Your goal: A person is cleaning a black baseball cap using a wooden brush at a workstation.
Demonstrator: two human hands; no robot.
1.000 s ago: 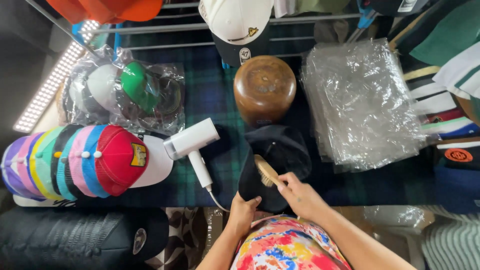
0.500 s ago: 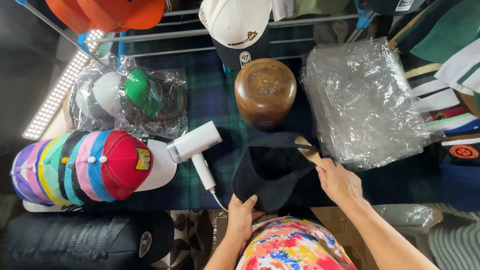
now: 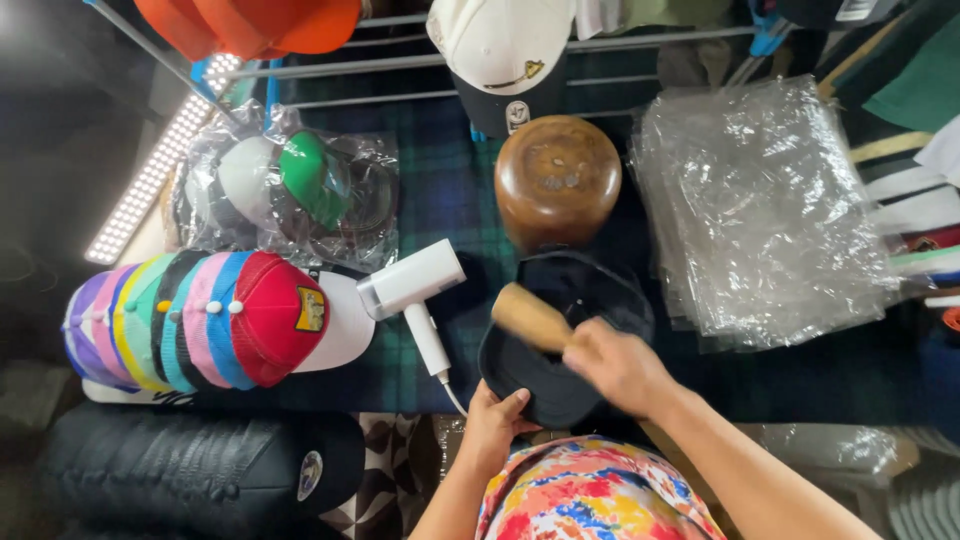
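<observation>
A dark navy cap (image 3: 575, 300) lies on the plaid-covered table, brim toward me. My left hand (image 3: 495, 425) grips the cap's near edge at the table's front. My right hand (image 3: 615, 365) holds a wooden brush (image 3: 528, 315) by its handle, and the brush head rests on the cap's left side. A brown wooden hat block (image 3: 557, 180) stands just beyond the cap.
A white handheld steamer (image 3: 410, 285) lies left of the cap. A row of colourful stacked caps (image 3: 215, 320) sits at the left, bagged caps (image 3: 290, 190) behind them. A pile of clear plastic bags (image 3: 765, 200) is at the right. Caps hang on a rack (image 3: 400, 65) above.
My right hand has swept the brush from the cap's right edge back to its left side. My left hand keeps its hold on the cap. The view has shifted slightly.
</observation>
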